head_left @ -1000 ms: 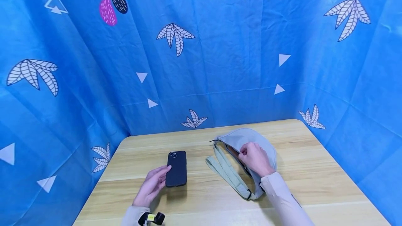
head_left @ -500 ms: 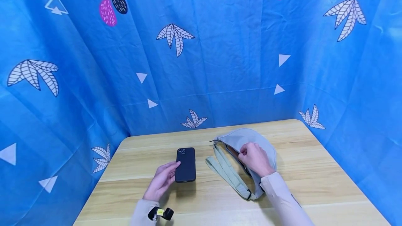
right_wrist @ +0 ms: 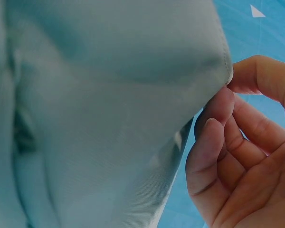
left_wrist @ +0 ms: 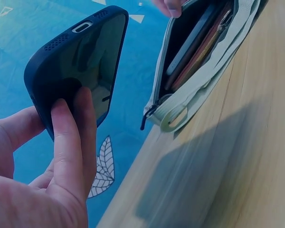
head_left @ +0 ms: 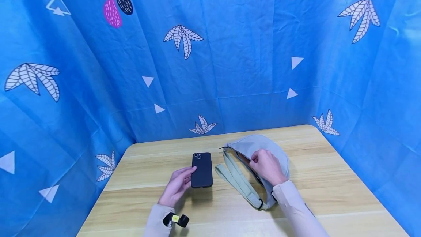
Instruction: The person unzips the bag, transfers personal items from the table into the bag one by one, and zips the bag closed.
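A black smartphone [head_left: 202, 171] is held up over the table by my left hand [head_left: 177, 185], which pinches its left edge between thumb and fingers. The left wrist view shows the phone [left_wrist: 76, 61] with its screen side against two fingertips. To its right lies a light grey waist bag [head_left: 279, 153] with its zip undone. My right hand [head_left: 268, 165] pinches the edge of the bag's mouth; in the right wrist view, thumb and fingers grip the fabric's rim [right_wrist: 226, 71]. Inside the bag, the left wrist view shows a brown zipped wallet [left_wrist: 199, 57] and a bluish flat item [left_wrist: 190, 40].
A pale green strap [head_left: 240, 184] loops from the bag onto the wooden table [head_left: 148, 156], between phone and bag. Blue patterned cloth [head_left: 230, 65] hangs around the table's back and sides. A small black camera [head_left: 175, 219] is strapped to the left wrist.
My left hand has carried the phone to the right and slightly away from me, closer to the bag. The right hand and the bag have stayed in place.
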Available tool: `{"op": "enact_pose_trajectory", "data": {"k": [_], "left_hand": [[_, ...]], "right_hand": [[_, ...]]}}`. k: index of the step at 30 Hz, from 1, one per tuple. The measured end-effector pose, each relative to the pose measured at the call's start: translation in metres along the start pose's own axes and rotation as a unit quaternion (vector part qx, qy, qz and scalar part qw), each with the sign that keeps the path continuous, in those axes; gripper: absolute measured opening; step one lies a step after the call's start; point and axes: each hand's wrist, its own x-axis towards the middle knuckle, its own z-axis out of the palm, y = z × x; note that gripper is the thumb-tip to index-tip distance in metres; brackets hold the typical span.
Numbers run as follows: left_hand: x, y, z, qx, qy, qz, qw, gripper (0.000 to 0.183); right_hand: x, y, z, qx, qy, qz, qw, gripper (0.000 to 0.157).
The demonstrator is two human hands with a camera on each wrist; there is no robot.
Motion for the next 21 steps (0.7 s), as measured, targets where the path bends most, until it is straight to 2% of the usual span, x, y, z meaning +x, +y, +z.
{"op": "enact_pose_trajectory", "data": {"k": [12, 21], "left_hand": [[0.009, -0.004, 0.023, -0.033, -0.016, -0.002, 0.9993, 0.018], [0.016, -0.012, 0.041, -0.027, -0.032, -0.004, 0.9991, 0.034]], "right_hand": [[0.000, 0.000, 0.001, -0.001, 0.002, -0.003, 1.000, 0.016], [0.000, 0.000, 0.001, -0.002, 0.003, 0.002, 1.000, 0.012]]}}
